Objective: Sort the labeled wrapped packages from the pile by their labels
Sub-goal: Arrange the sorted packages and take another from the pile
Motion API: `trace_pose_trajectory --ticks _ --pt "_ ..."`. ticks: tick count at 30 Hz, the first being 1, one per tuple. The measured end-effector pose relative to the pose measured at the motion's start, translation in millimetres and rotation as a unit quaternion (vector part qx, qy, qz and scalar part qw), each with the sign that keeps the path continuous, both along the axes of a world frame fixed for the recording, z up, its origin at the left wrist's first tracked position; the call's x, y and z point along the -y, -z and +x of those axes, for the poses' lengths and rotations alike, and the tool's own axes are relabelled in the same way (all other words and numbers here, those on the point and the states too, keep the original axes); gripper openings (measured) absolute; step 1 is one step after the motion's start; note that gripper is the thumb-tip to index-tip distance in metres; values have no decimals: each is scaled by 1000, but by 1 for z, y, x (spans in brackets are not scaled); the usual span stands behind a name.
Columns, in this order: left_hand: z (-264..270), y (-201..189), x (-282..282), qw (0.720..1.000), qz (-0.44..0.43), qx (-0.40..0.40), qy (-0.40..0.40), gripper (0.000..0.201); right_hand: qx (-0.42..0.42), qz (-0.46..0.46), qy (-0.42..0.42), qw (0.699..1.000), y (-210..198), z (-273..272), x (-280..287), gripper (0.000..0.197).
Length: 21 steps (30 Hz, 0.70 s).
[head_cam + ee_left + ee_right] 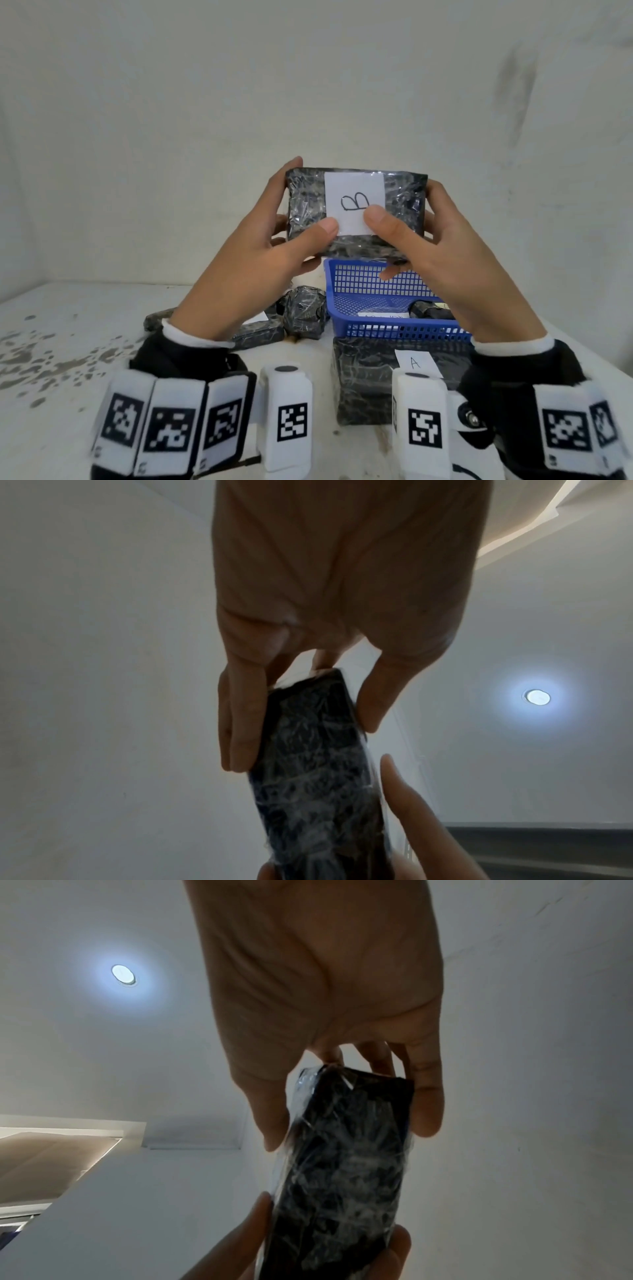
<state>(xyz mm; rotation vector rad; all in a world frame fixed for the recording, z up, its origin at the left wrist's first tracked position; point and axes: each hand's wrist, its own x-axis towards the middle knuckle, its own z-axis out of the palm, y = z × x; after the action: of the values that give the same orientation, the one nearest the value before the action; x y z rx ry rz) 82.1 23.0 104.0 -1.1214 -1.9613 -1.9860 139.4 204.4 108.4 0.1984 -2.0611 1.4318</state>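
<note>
A black package wrapped in clear film [356, 212], with a white label marked B [354, 202], is held up in front of the wall by both hands. My left hand [274, 233] grips its left end, thumb on the front near the label. My right hand [421, 236] grips its right end, thumb on the label. In the left wrist view the package [315, 772] shows edge-on between fingers and thumb of the left hand [294, 718]; the right wrist view gives the same of the package [346, 1164] in the right hand [349, 1115].
A blue mesh basket [380, 284] sits on the white table below, with a dark package [431, 310] inside. A package labelled A [376, 380] lies in front of it. The pile of wrapped packages [301, 311] lies left of the basket.
</note>
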Motion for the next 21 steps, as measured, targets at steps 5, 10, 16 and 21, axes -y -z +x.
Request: trace_pose_trajectory --ticks 5,10,16,21 --pt "1 -2 8 1000 -7 13 8 84 14 19 0 1000 1 -2 1 74" --pt "-3 0 13 999 -14 28 28 83 21 19 -5 1000 2 -4 3 71" --pt "3 1 -3 999 -18 -1 -32 60 -4 33 13 999 2 -3 4 67" --pt "7 -1 -8 1000 3 3 -20 51 -24 20 18 999 0 0 3 61"
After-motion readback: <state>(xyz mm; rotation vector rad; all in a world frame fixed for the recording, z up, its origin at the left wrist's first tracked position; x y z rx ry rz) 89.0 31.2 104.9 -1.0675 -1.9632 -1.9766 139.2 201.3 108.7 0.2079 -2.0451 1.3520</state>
